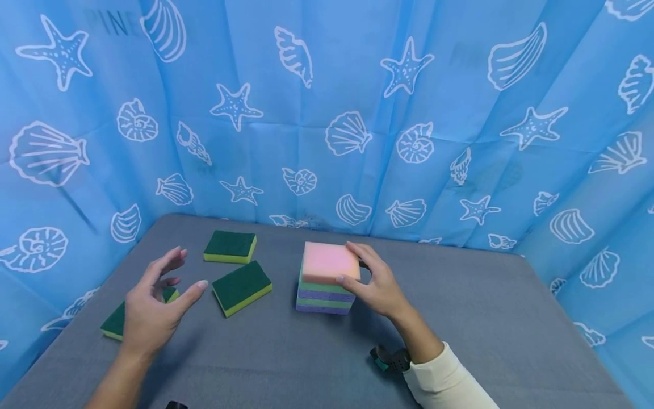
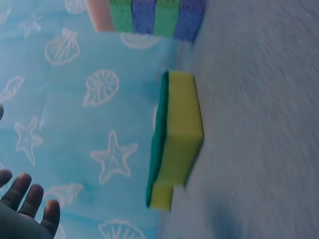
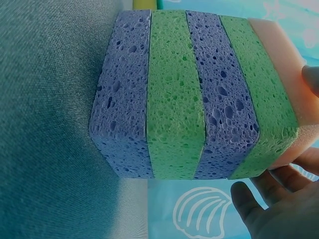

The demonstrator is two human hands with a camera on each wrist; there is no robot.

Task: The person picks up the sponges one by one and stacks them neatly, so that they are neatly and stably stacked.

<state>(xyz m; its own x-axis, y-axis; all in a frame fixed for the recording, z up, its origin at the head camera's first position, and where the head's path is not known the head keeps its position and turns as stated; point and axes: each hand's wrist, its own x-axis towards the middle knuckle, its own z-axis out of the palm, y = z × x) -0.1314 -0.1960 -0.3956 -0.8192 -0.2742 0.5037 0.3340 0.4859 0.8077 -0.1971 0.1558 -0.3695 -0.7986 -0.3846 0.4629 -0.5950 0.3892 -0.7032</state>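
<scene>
Left hand [image 1: 149,312]: loosely spread at lower left, holding nothing I could see.
Right hand [image 1: 377,284]: pinched the pink sponge [image 1: 331,261] at centre frame.
Sponge stack [image 1: 325,296]: stood beneath; I judged a sideways push could topple it.

The person's left hand [image 1: 148,318] and right hand [image 1: 378,287] were bare, with five fingers each. The left forearm [image 1: 120,372] was bare too. A creamy white sleeve [image 1: 449,380] covered part of the right arm [image 1: 418,338]. Its cloth had little wrinkles. Near its edge was a chunky black band [image 1: 399,360] with some blue-green. A tiny black bit [image 1: 176,405] peeked up beside the left forearm.
</scene>
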